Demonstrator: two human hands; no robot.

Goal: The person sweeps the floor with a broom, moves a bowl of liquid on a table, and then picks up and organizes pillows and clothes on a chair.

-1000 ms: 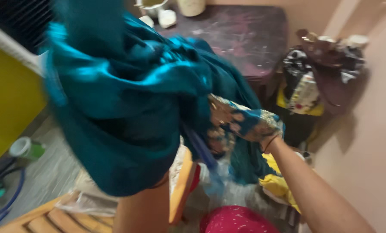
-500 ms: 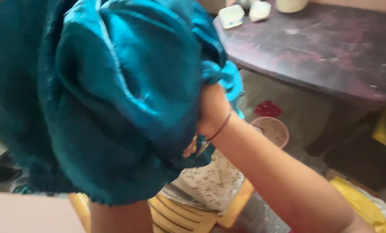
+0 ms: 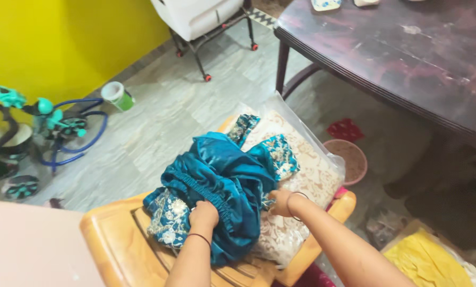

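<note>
— Looking down at the chair (image 3: 110, 239), what are the two hands doing?

— Both are pressing on the teal garment (image 3: 222, 180), which is lying bunched up on the orange plastic chair. The left hand (image 3: 203, 214) is curling its fingers together over the gathered band of the cloth, gripping a fold of it near the embroidered hem. A dark thread is circling that wrist.

— And the right one?

— The right hand (image 3: 281, 202) is sitting at the garment's right edge, fingers bent and closing on the cloth there. Its fingertips are tucking under the fabric, so how much cloth it is pinching I cannot tell. A thin bangle is hanging on that wrist.

— What is lying under the garment?

— A clear plastic bag (image 3: 312, 175) with cream lace cloth inside is lying on the chair seat, and the teal garment is resting partly over it. The right hand is touching both.

— What else is sitting around?

— A dark wooden table (image 3: 397, 53) is standing to the upper right, and a round pinkish bowl (image 3: 349, 159) is sitting on the floor just beside the chair, near the table leg. A green cup (image 3: 117, 95) with a white lid is lying on the grey tiles near the yellow wall (image 3: 52, 42), close to a teal and black tricycle (image 3: 30, 127). Some yellow cloth (image 3: 429, 260) is lying at the lower right.
</note>
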